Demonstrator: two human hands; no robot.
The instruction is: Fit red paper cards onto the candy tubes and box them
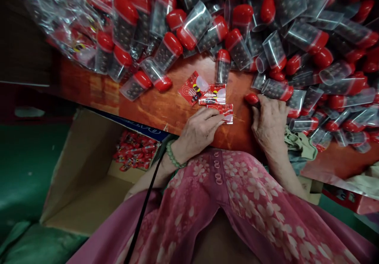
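Observation:
My left hand (203, 125) is closed at the table's near edge, its fingertips pinching a small red printed packet (228, 113) with a shiny clear margin. Just beyond it lie two more packets, a red packet (192, 88) with a cartoon bee and an overlapping packet (217, 94). To the right, my right hand (270, 122) curls over the table. Between its thumb and forefinger is a small red-capped tube (251, 98), its dark body mostly hidden by the fingers. A clear tube with dark beads (276, 89) lies against the fingertips of this hand.
Many red-capped clear tubes (237, 49) are heaped across the back and right of the table (148, 112). Clear plastic packets (74, 23) pile up at the left. Below stands an open cardboard box (79, 177) with red packets (136, 149). A cloth (300, 143) lies right.

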